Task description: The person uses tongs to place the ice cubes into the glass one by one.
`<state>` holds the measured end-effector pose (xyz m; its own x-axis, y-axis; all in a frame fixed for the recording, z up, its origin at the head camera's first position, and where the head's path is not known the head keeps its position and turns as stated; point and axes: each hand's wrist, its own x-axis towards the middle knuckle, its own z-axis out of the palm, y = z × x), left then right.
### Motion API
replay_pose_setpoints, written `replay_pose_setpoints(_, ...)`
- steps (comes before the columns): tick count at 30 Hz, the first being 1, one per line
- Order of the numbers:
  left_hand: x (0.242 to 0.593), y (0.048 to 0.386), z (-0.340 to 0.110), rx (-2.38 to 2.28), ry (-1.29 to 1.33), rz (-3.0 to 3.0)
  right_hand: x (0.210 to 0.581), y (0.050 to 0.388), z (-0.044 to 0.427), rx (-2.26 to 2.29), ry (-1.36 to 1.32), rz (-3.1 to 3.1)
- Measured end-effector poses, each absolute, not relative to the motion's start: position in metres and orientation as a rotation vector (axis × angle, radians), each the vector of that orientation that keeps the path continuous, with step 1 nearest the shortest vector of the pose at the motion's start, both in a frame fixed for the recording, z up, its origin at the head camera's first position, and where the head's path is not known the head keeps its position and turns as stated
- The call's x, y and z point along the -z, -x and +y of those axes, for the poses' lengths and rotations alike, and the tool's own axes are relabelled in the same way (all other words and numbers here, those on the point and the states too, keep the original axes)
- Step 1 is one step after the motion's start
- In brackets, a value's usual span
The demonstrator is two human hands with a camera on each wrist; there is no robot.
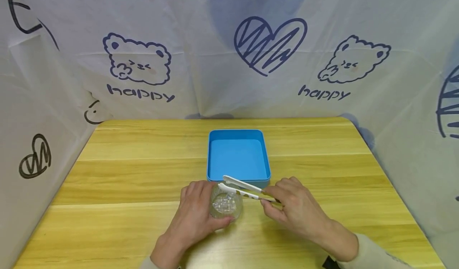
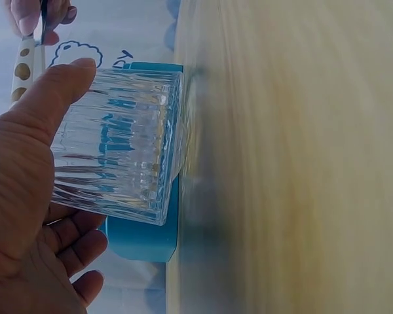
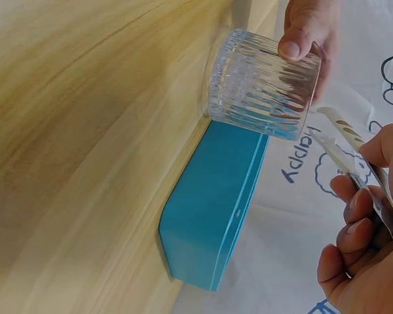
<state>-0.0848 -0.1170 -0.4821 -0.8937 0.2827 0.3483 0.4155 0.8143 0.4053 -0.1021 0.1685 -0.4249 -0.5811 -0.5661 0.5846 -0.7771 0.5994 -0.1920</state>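
Observation:
My left hand grips a clear ribbed glass by its side, thumb on the near side. Several clear, ice-like pieces lie at the bottom of the glass, which stands upright on the table. In my right hand is a pair of tongs with white tips and metal handles, pinched between thumb and fingers. The tips are apart over the rim of the glass, and I see nothing plainly held between them. From the right wrist view, the tongs are just above the mouth of the glass.
Right behind the glass sits a shallow blue open box with nothing in it. The wooden table ends at the back and sides against a white cloth printed with bears and hearts.

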Motion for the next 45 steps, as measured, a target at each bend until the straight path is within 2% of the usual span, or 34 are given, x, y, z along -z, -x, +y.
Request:
replay_pose_setpoints(20,0.483,0.085,-0.116,0.692,0.541,-2.718,0.439,0.106,0.179,-0.634,-0.951,-2.42)
replay_pose_setpoints(31,0.484,0.086,-0.117,0.719,0.525,-2.736,0.445,0.115,0.19,-0.668,-0.766,-2.402)
replay_pose_setpoints(37,0.484,0.085,-0.118,0.732,0.52,-2.737,0.449,0.132,0.207,-0.656,-0.58,-2.43)
replay_pose_setpoints(45,0.483,0.084,-0.118,0.785,0.5,-2.757,0.462,0.169,0.261,-0.618,-0.293,-2.609)
